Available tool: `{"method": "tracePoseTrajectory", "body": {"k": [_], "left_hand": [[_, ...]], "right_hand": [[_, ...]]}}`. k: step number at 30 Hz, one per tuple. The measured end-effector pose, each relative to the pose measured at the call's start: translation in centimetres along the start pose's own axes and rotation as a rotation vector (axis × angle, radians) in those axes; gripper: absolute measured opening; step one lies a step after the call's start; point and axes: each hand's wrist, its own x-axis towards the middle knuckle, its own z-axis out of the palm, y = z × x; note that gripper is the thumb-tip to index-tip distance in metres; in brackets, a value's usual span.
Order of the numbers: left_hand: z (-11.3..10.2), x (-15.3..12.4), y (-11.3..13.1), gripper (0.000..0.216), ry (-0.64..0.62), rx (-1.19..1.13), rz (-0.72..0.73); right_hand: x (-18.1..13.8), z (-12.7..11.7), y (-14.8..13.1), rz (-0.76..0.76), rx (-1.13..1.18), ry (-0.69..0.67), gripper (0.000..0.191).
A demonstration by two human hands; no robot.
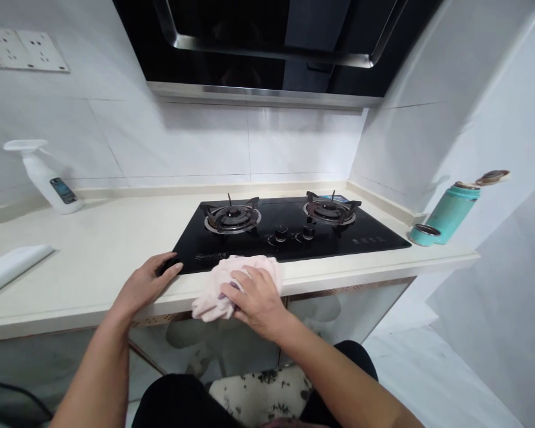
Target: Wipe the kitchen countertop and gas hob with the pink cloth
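The right hand (255, 297) presses a bunched cloth (232, 284) against the stove (289, 238) edge, while the left hand (145, 285), spread flat just beside it, probably braces.

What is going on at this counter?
A person is at a cream kitchen counter. The right hand has its grip on a crumpled pale pink cloth, pressed on the front edge of the black glass gas hob. The left hand lies flat on the counter, fingertips at the hob's left front corner.
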Motion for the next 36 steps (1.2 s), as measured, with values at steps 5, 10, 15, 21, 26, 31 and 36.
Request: {"method": "tracePoseTrajectory", "body": {"k": [5,10,15,21,26,31,36], "left_hand": [[-0.3,-0.3,0.9,0.083,-0.021,0.012,-0.044],[-0.2,-0.1,0.6,0.079,-0.019,0.046,-0.002],[0.3,0.5,-0.2,0.074,-0.019,0.098,0.035],[0.6,0.7,-0.5,0.072,-0.005,0.129,0.048],[0.4,0.6,-0.3,0.072,0.001,0.129,0.047],[0.7,0.8,-1.2,0.071,0.009,0.117,0.078],[0.7,0.7,-1.6,0.071,0.013,0.093,0.081]], "right_hand": [[-8.5,-2.1,6.6,0.116,-0.073,0.06,0.029],[-16.1,-7.6,14.0,0.342,-0.152,0.04,0.038],[-17.3,-11.2,16.3,0.588,-0.188,0.157,0.053],[-8.5,-10.1,12.4,0.636,-0.142,0.018,0.036],[1.7,-6.7,6.0,0.346,0.108,-0.201,0.032],[9.0,-1.6,-0.1,0.078,0.178,-0.3,0.052],[8.9,-1.1,0.2,0.029,0.273,-0.267,0.054]]}}
